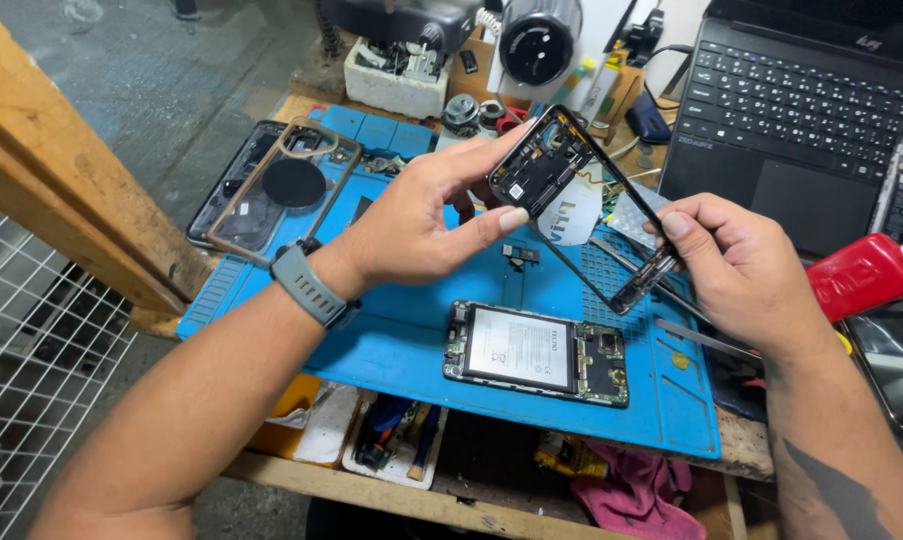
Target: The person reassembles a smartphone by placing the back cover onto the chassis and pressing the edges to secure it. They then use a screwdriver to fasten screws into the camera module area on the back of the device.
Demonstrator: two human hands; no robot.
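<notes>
My left hand (426,215) and my right hand (736,265) hold a black phone middle frame (571,190) tilted above a blue work mat (391,340). The left hand pinches the frame's upper end, where small parts sit. The right hand grips its lower end. Through the empty frame the mat shows. On the mat below lies an opened phone (538,352) with its white battery and circuit boards facing up. A grey watch (309,285) is on my left wrist.
A clear phone case (276,190) lies on another phone at the mat's left. A black laptop (801,110) stands at back right, a red bottle (864,273) beside it. Metal tweezers (706,340) lie by my right hand. A pink rag (636,495) sits under the bench edge.
</notes>
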